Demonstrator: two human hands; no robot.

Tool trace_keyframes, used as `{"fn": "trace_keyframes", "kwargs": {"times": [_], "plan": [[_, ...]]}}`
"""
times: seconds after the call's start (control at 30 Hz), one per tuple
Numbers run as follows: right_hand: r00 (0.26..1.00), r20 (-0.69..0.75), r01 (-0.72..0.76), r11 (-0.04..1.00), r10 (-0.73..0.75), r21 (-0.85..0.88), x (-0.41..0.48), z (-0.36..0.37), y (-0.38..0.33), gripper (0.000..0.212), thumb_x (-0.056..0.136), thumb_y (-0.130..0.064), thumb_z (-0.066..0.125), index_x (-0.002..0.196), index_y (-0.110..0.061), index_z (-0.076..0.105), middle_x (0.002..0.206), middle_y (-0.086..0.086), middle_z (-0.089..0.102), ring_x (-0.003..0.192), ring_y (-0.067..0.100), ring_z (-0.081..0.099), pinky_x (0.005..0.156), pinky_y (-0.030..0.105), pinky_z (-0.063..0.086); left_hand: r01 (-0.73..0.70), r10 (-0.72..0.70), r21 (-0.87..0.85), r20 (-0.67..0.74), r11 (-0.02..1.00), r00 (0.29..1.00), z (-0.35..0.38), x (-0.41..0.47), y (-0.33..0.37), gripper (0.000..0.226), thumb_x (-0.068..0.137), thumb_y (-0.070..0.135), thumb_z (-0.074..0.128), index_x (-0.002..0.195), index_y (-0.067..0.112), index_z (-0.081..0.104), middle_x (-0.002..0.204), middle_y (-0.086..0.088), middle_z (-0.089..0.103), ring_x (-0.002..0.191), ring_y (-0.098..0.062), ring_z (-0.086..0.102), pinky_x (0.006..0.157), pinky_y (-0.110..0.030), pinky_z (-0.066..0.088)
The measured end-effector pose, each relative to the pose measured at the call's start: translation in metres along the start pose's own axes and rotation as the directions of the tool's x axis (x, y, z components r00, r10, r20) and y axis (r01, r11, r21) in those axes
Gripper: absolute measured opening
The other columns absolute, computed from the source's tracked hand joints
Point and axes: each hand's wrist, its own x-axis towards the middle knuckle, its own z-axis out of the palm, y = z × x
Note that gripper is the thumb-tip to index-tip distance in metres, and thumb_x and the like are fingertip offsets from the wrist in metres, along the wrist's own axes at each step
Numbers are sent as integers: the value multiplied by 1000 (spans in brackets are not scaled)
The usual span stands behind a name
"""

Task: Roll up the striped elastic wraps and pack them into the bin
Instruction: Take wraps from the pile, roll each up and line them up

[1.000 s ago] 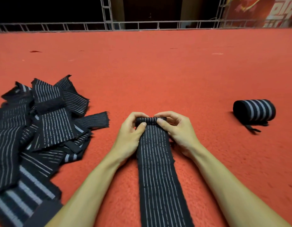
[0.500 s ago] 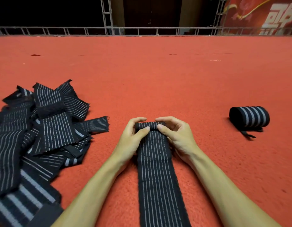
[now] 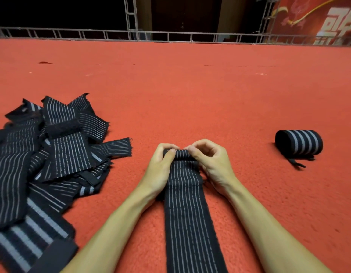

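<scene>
A black elastic wrap with thin white stripes (image 3: 187,209) lies flat on the red carpet and runs toward me. Its far end is curled into a small roll (image 3: 180,154). My left hand (image 3: 160,170) pinches the roll's left side, thumb on top. My right hand (image 3: 210,164) pinches the right side with curled fingers. A finished rolled wrap (image 3: 299,143) with broad grey stripes lies on its side to the right, a thin strap trailing from it. No bin is in view.
A loose pile of several unrolled striped wraps (image 3: 44,164) covers the carpet at the left. The red carpet (image 3: 190,91) stretches far ahead to a metal truss rail (image 3: 170,35). A red banner (image 3: 318,20) hangs at the back right.
The roll at the wrap's far end has grown slightly thicker as both hands turned it toward me. My fingers have curled more tightly over it.
</scene>
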Motion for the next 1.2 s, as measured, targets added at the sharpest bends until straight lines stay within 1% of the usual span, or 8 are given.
{"fn": "trace_keyframes", "kwargs": {"times": [0.13, 0.23, 0.4, 0.57, 0.67, 0.83, 0.97, 1.2], "plan": [[999, -3, -42, 999, 42, -16, 2, 3, -1, 13, 89, -14, 64, 99, -4, 64, 64, -11, 63, 54, -5, 53, 51, 9, 39, 12, -11, -51, 11, 999, 1000, -1, -2, 3, 21, 96, 1, 43, 110, 12, 53, 83, 3, 57, 58, 8, 53, 57, -10, 43], [998, 26, -49, 992, 52, -120, 2, 6, -1, 16, 93, -23, 59, 93, -10, 67, 76, -6, 65, 66, 1, 57, 60, 16, 45, 0, -1, -62, -7, 998, 1000, -4, -2, 2, 30, 94, -3, 44, 115, 16, 50, 86, -1, 55, 61, 3, 54, 56, -14, 45], [996, -1, -92, 993, 92, -76, 0, 6, -4, 33, 88, -39, 58, 91, -7, 65, 66, 3, 55, 41, 7, 39, 35, 17, 29, -46, 47, -52, 11, 998, 999, -4, -3, 3, 40, 91, -10, 44, 120, 18, 49, 94, -5, 53, 68, 2, 54, 60, -14, 47], [995, 40, -89, 996, 90, -10, -3, 3, -8, 17, 90, -9, 62, 104, -1, 67, 78, 1, 63, 46, -2, 51, 41, 9, 35, -14, 14, -45, 7, 999, 1000, -3, 0, 0, 43, 91, -7, 46, 123, 21, 52, 106, 2, 59, 79, 7, 58, 70, -10, 45], [993, 73, -91, 995, 88, 34, -5, -1, -10, 20, 87, 0, 63, 107, 5, 66, 77, 3, 63, 44, -3, 53, 43, 6, 36, 103, -98, -120, 44, 987, 994, -3, 1, -3, 31, 96, 19, 50, 126, 25, 48, 108, 0, 61, 86, -1, 61, 76, -20, 46], [987, 63, -156, 981, 149, 112, -3, -1, -7, 18, 73, -10, 75, 90, -14, 74, 77, 11, 64, 70, 26, 52, 63, 34, 36, 157, -153, -59, 57, 986, 987, -4, 1, -5, 15, 99, 39, 40, 111, 33, 47, 108, 2, 59, 98, -8, 59, 91, -31, 47], [984, 60, -177, 968, 168, 177, -2, 1, -4, 21, 64, -12, 78, 85, -16, 75, 94, 18, 66, 86, 34, 50, 76, 47, 31, 148, -145, -88, 49, 985, 988, -4, -1, 0, 15, 99, 22, 45, 113, 23, 51, 98, 0, 62, 78, -3, 62, 72, -23, 49], [992, 75, -108, 989, 100, 103, -4, 3, -10, 22, 91, -14, 62, 111, -7, 68, 83, -2, 67, 71, 4, 61, 61, 15, 48, -12, 12, -88, -5, 996, 1000, -7, 0, 2, 39, 88, -7, 47, 109, 24, 56, 86, 1, 56, 74, -7, 55, 63, -17, 46]]}}
